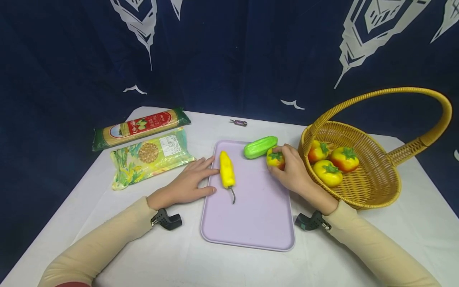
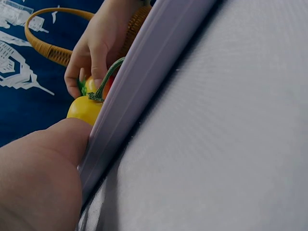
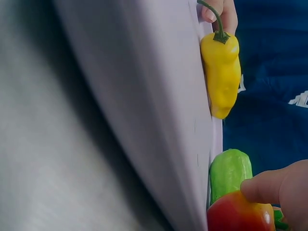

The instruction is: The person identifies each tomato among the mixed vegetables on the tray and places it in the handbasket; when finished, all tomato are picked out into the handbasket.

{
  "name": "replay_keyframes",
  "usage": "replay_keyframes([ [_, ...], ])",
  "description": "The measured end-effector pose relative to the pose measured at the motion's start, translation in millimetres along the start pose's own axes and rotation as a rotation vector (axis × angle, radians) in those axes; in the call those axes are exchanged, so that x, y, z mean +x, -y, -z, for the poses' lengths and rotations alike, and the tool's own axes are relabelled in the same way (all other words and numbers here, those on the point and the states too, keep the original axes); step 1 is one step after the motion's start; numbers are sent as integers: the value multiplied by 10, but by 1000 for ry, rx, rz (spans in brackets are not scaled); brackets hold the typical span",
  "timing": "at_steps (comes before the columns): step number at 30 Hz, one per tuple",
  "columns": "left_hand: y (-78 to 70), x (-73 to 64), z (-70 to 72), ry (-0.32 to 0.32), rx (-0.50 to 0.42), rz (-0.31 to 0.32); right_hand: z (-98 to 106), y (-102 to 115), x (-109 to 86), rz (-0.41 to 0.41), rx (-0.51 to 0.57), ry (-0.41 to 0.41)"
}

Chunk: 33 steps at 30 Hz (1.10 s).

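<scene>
My right hand [image 1: 292,169] holds a red-and-yellow tomato [image 1: 274,159] at the upper right of a light purple tray [image 1: 251,223], thumb and fingers around it. In the right wrist view the thumb lies on the tomato [image 3: 238,214]. Just behind it, a green cucumber [image 1: 260,147] lies slanted across the tray's far edge. A yellow pepper [image 1: 227,171] with a long curved stem lies on the tray's left side. My left hand [image 1: 193,179] rests flat at the tray's left edge, fingers spread, fingertips close to the pepper.
On the right stands a wicker basket [image 1: 387,183] with a tall handle, holding several tomatoes [image 1: 344,158]. Left of the tray lie a green-and-yellow food packet [image 1: 152,157] and a long pasta pack [image 1: 141,128]. A small purple object [image 1: 239,122] lies near the table's back edge.
</scene>
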<state>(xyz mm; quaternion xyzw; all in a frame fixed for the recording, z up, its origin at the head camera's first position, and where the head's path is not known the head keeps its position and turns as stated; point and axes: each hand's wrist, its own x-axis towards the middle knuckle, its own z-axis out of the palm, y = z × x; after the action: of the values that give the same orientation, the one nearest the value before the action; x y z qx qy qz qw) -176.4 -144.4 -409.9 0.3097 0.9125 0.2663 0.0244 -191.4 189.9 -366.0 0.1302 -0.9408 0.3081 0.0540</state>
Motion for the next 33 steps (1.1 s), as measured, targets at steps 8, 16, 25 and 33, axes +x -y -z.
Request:
replay_keyframes([
  [8,16,1,-2,1,2,0,5,3,-2,9,2,-5],
  [16,2,4,1,-2,1,3,-1,-4,2,10,-2,-16],
  [25,0,-6,4,-3,0,3,-2,5,10,3,-15,-5],
  [33,3,-7,5,-7,1,-8,44,34,-2,10,-16,-15],
])
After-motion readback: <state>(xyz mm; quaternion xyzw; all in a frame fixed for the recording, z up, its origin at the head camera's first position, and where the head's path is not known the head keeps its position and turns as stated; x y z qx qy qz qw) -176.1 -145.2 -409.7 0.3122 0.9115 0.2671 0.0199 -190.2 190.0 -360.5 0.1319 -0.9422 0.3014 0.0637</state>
